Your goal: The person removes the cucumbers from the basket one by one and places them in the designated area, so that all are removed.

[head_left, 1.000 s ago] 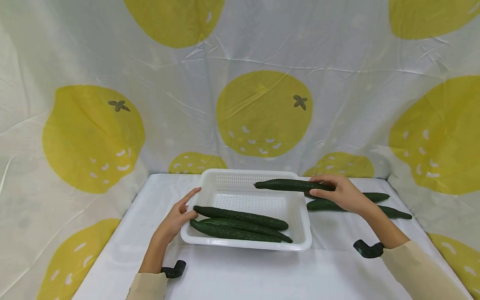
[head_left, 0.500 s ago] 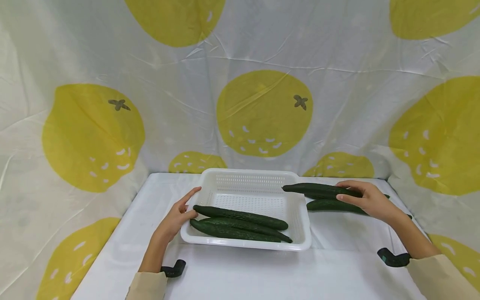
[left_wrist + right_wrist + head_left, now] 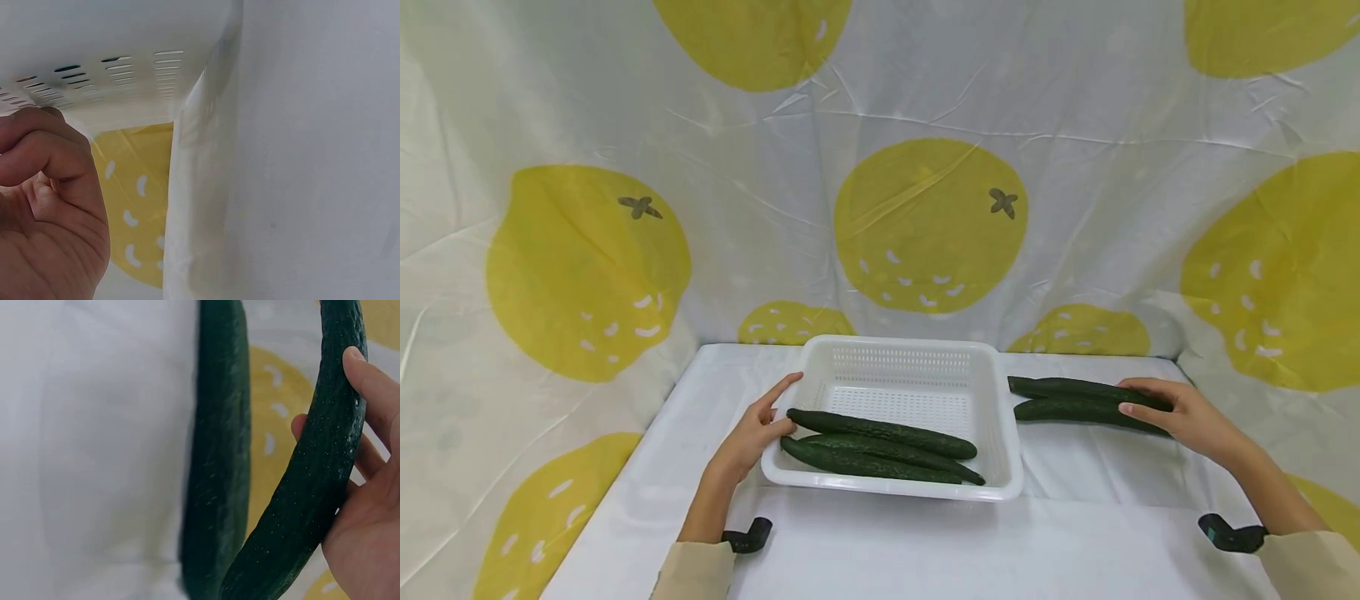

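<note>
A white plastic basket [image 3: 891, 492] stands mid-table with several slots in its walls. Three dark green cucumbers [image 3: 880, 433] lie side by side in its near half. My left hand [image 3: 747, 437] grips the basket's left rim, thumb over the edge; the left wrist view shows its other fingers curled against the outer wall. To the right of the basket, my right hand [image 3: 1183, 417] holds a cucumber [image 3: 312, 450] between thumb and fingers. Beside it another cucumber [image 3: 1067, 411] lies on the cloth, its right end hidden by the hand. Whether one more lies beneath cannot be seen.
White cloth [image 3: 880, 550] covers the table. Behind and at the sides hangs a pale curtain [image 3: 760, 225] with large yellow fruit prints. A black wrist mount [image 3: 1231, 533] sticks out from the right wrist, and a similar mount [image 3: 748, 536] from the left.
My right hand has carried its cucumber rightward from above the basket and lowered it to the cucumbers on the cloth. My left hand and the basket have stayed put.
</note>
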Demonstrator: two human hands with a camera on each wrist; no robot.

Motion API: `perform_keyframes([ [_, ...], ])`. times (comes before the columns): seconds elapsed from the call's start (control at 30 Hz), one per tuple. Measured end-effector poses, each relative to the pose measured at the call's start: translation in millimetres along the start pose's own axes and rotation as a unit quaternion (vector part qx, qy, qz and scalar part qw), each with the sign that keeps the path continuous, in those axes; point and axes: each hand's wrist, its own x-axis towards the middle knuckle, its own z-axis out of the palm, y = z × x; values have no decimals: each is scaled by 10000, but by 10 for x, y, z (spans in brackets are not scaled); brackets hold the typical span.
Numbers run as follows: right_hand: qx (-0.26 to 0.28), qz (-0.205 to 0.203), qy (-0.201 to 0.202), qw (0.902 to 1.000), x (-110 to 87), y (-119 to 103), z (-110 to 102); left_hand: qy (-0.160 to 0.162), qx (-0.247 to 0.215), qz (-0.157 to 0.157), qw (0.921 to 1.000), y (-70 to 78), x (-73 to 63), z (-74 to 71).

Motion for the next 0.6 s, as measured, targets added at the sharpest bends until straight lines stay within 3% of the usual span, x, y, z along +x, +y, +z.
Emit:
perform_keyframes([
  [0.27,-343,414,-263,9982,-128,225,155,-44,-55,-3,10000,7,-10,24],
  [0.6,-618,88,-269,9977,-96,301,371,-23,-101,78,9999,15,-6,-2],
])
